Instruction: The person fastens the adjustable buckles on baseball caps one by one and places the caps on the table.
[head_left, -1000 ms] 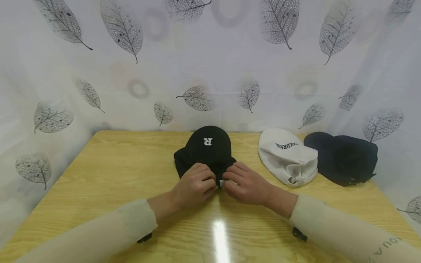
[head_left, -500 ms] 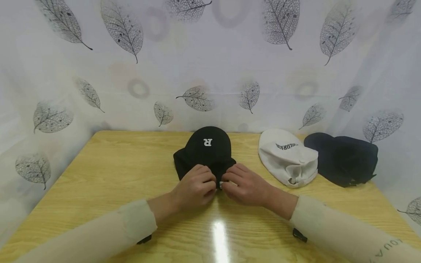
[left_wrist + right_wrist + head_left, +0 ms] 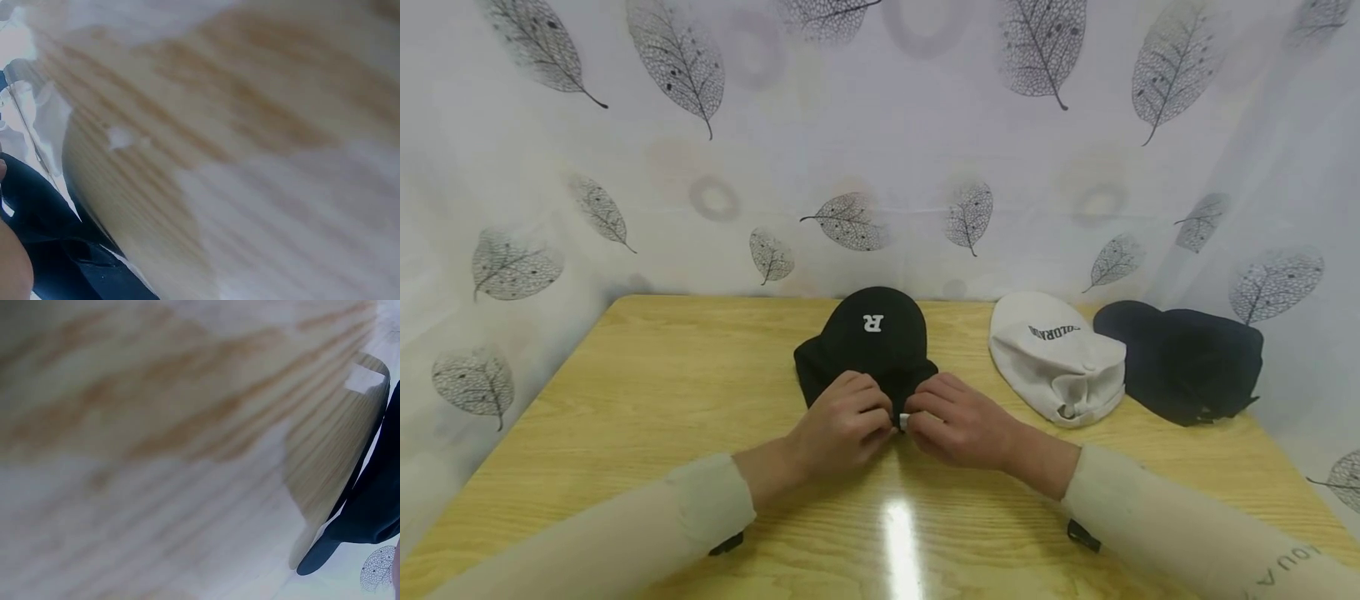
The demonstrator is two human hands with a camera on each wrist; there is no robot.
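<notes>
A black baseball cap (image 3: 880, 333) with a white letter R lies near the middle of the table, its rear edge toward me. My left hand (image 3: 842, 421) pinches that near edge from the left with curled fingers. From the right, my right hand (image 3: 955, 421) pinches the same edge close by, with a small white tag (image 3: 904, 422) showing between the two hands. Part of the cap's near side is hidden behind my fingers. Dark cloth of the cap (image 3: 81, 269) fills the lower left of the left wrist view, and the cap (image 3: 369, 506) shows at the right of the right wrist view.
To the right lies a white cap (image 3: 1052, 358) with COLORADO lettering, overlapping a dark navy cap (image 3: 1187, 358) beside it. A curtain (image 3: 880, 150) printed with leaves hangs behind the wooden table (image 3: 685, 367).
Both hands stay at the cap's near edge with only slight finger movement. The white tag between them shifts a little. The other caps have not moved.
</notes>
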